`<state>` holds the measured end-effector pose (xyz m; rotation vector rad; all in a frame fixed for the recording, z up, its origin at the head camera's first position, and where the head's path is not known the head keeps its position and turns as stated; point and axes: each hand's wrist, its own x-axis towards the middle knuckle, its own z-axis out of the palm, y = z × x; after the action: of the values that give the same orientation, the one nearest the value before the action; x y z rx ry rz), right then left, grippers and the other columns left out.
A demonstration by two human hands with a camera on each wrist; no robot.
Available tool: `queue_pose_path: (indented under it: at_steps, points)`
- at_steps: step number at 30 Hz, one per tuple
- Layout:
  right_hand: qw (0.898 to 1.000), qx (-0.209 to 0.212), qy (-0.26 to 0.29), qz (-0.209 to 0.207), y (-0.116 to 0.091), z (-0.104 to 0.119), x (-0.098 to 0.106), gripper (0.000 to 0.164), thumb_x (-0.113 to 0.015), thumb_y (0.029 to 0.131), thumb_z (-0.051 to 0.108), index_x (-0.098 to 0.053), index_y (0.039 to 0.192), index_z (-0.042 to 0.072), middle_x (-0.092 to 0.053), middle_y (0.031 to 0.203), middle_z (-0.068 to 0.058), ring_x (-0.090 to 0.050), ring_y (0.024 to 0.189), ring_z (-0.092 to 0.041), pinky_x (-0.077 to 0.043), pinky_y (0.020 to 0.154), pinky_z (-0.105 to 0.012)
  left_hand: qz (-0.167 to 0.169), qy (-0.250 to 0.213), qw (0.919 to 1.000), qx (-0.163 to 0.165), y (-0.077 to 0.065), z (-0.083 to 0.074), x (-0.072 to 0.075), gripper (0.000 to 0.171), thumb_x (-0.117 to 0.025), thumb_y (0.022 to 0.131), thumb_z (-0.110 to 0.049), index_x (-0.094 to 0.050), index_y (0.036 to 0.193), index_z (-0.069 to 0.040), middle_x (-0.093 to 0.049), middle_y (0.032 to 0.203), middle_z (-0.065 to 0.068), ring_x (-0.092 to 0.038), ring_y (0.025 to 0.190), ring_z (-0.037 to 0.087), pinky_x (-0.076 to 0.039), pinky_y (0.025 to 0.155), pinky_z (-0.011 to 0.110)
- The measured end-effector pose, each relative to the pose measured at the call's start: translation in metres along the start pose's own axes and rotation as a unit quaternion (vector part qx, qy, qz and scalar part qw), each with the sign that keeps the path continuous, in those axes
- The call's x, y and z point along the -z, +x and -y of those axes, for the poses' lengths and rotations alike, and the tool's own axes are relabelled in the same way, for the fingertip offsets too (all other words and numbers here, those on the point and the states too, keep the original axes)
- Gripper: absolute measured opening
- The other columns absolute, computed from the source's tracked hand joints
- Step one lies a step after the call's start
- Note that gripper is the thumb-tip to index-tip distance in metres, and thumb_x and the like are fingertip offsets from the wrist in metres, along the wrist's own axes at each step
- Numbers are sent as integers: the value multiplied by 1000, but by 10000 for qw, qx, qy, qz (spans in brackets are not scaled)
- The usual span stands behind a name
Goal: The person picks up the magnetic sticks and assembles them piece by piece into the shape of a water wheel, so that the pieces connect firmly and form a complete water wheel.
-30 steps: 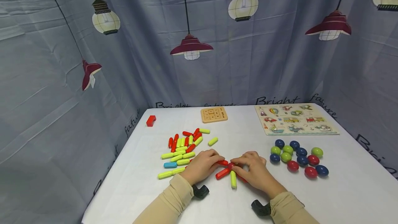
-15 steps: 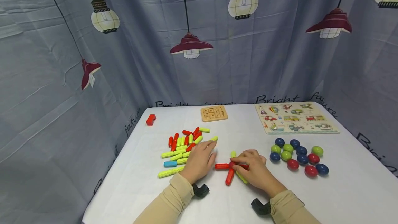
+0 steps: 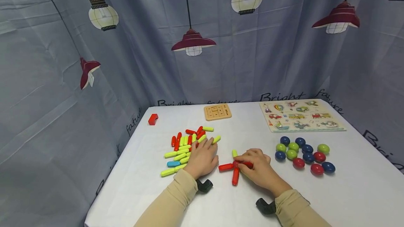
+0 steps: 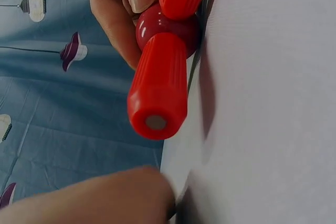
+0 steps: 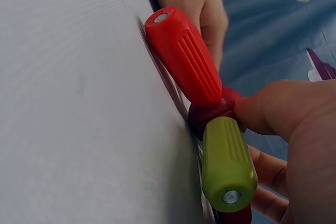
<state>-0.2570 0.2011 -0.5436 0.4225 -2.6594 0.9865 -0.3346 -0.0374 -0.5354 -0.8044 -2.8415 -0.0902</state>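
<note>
Several short magnetic rods fan out from a red ball [image 3: 235,164] on the white table. One red rod [image 3: 226,167] points left, another red rod [image 3: 235,177] points toward me, and a yellow-green rod [image 3: 234,153] points away. My right hand [image 3: 259,169] pinches the ball; in the right wrist view its thumb [image 5: 268,109] presses the ball's side, close by a yellow-green rod [image 5: 228,163]. My left hand [image 3: 202,158] reaches over the right side of a pile of red and yellow-green rods [image 3: 179,151], fingers extended among them. Its fingertips partly cover some rods.
Blue, green and red balls [image 3: 298,163] lie in a group at the right. A wooden picture puzzle [image 3: 301,116] and a small wooden board [image 3: 217,112] stand farther back. A red block [image 3: 153,119] lies at the far left, and a blue rod [image 3: 173,164] beside the pile.
The left hand has left the rods at the ball and moved up-left to the pile. The ball with its rods has turned; a red rod now points toward me where a yellow-green one did.
</note>
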Motion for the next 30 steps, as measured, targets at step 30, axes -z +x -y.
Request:
queue_pose_path:
  at_steps: [30]
  points:
    - [9990,-438,79,-95,2,-3,8,27,-85,85,20,-78,111,24,-70,109,-1,-47,128,-35,-23,95,-56,-309,-3575,9299,-806,-3,9,9,25,-68,100,-12,-75,122,-21,-72,120,-12,-65,118,6,-51,105,30]
